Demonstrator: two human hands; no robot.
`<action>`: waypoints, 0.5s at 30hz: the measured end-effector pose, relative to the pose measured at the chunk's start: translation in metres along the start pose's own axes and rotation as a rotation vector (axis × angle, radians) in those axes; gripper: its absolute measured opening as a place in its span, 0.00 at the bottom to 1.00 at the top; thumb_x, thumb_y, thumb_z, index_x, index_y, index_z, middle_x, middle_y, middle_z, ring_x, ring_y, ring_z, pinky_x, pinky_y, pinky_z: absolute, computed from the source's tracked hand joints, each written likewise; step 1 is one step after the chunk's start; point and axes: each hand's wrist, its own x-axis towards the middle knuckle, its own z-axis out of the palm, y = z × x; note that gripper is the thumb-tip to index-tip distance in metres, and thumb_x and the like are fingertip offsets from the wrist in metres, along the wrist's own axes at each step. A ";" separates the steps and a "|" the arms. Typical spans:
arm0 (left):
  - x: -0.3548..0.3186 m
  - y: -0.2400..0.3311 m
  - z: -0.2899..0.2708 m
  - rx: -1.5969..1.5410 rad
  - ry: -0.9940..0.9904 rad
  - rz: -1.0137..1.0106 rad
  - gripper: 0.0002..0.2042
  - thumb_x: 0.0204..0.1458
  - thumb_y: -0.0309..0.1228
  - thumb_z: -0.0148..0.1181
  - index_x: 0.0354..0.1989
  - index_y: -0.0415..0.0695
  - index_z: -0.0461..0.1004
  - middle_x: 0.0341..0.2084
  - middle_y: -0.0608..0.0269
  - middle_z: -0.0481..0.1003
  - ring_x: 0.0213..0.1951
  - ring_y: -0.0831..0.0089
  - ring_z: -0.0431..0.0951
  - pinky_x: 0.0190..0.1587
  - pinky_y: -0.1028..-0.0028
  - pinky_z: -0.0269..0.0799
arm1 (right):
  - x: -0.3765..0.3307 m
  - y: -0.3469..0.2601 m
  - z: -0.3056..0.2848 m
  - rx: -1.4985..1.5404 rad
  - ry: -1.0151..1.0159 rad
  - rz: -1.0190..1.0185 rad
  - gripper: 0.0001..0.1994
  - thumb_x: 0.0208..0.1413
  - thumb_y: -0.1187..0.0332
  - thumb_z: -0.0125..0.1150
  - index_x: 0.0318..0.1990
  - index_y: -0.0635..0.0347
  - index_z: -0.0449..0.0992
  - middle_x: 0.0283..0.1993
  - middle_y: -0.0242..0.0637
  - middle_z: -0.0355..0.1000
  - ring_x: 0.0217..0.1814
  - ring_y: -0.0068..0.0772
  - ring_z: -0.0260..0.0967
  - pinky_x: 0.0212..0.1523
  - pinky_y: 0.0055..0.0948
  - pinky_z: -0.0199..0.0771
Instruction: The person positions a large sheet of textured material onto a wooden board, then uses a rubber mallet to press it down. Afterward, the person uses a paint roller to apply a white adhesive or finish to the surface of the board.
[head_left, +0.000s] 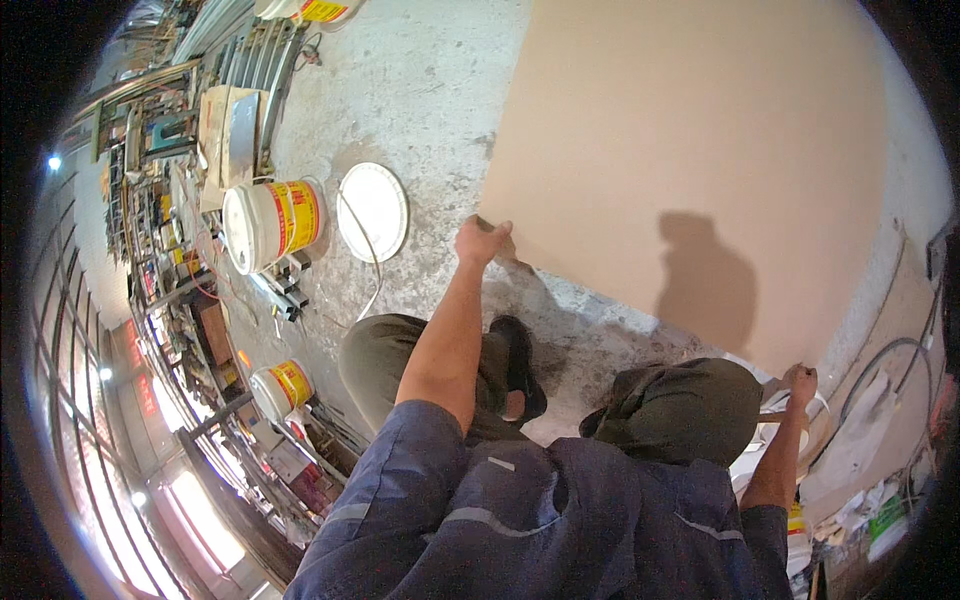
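Observation:
A large flat tan board (690, 130) stretches away in front of me, its near edge running on a slant between my two hands. My left hand (485, 241) is closed on the board's near left corner, thumb on top. At the near right corner my right hand (800, 384) is closed, with its fingers partly hidden. A dark shadow falls across the board's surface. Between my arms are my bent knees and one dark shoe (520, 370) on the floor.
Left of the board lie a round white lid (373, 212) and a white bucket with a yellow and red label (275, 222). Another such bucket (282, 389) stands nearer. Metal tubes (285, 290) lie beside it. A dark cable (890, 350) curves at the right.

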 end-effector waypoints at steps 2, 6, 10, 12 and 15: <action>0.005 0.006 -0.002 -0.021 -0.048 -0.003 0.33 0.38 0.54 0.70 0.43 0.35 0.75 0.40 0.44 0.78 0.44 0.52 0.78 0.47 0.60 0.73 | 0.021 0.045 0.007 -0.146 0.004 -0.124 0.19 0.58 0.56 0.49 0.36 0.68 0.73 0.36 0.58 0.74 0.40 0.60 0.72 0.39 0.50 0.72; 0.010 0.006 0.005 -0.012 -0.048 -0.031 0.35 0.39 0.52 0.70 0.48 0.34 0.72 0.44 0.43 0.75 0.48 0.51 0.76 0.50 0.58 0.72 | 0.035 0.057 0.002 -0.344 -0.093 -0.299 0.17 0.57 0.59 0.51 0.34 0.69 0.74 0.33 0.55 0.74 0.37 0.57 0.73 0.38 0.46 0.75; -0.019 0.033 -0.010 0.109 0.050 -0.085 0.42 0.42 0.49 0.69 0.62 0.39 0.58 0.55 0.42 0.67 0.56 0.46 0.69 0.55 0.56 0.68 | 0.042 0.012 -0.007 -0.544 -0.294 -0.346 0.17 0.56 0.60 0.53 0.43 0.67 0.75 0.41 0.51 0.76 0.42 0.53 0.73 0.45 0.44 0.74; -0.035 0.047 -0.010 0.196 0.186 -0.010 0.44 0.43 0.47 0.68 0.66 0.41 0.54 0.59 0.42 0.63 0.57 0.45 0.68 0.56 0.54 0.66 | 0.027 -0.011 -0.022 -0.040 -0.019 -0.045 0.20 0.60 0.58 0.50 0.47 0.67 0.76 0.41 0.54 0.76 0.46 0.59 0.72 0.48 0.46 0.72; -0.052 0.069 -0.002 0.304 0.106 0.127 0.45 0.47 0.44 0.66 0.70 0.45 0.45 0.65 0.37 0.49 0.63 0.37 0.54 0.62 0.48 0.55 | -0.023 -0.097 -0.035 0.109 0.023 -0.153 0.28 0.64 0.54 0.50 0.62 0.68 0.65 0.63 0.52 0.65 0.66 0.45 0.62 0.65 0.34 0.61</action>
